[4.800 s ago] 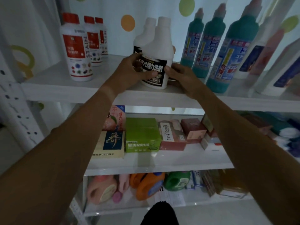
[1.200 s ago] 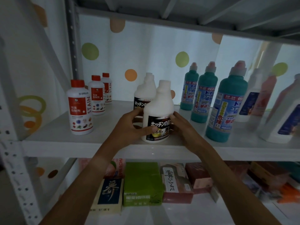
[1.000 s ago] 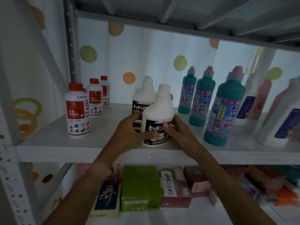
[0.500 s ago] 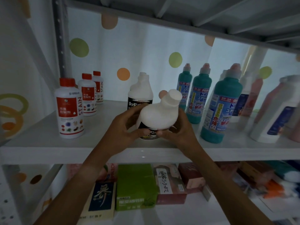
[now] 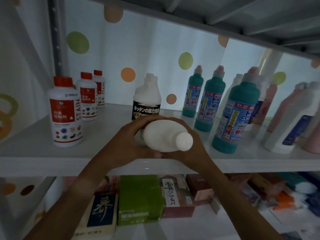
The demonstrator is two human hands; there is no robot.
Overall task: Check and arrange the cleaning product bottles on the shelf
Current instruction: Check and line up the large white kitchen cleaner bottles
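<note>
Looks like a small shop or stockroom. A white metal rack shelf (image 5: 43, 163) carries cleaning bottles in same-product rows: red-capped stain removers (image 5: 65, 112), teal toilet cleaners (image 5: 233, 118). Boxed goods (image 5: 138, 200) fill the level below. Dotted curtain (image 5: 147, 54) hangs behind.

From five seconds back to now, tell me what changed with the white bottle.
The front white bottle was standing on the shelf; both hands, left hand and right hand, lifted it and tipped it over, cap toward the camera. The second white bottle stayed upright behind.
</note>
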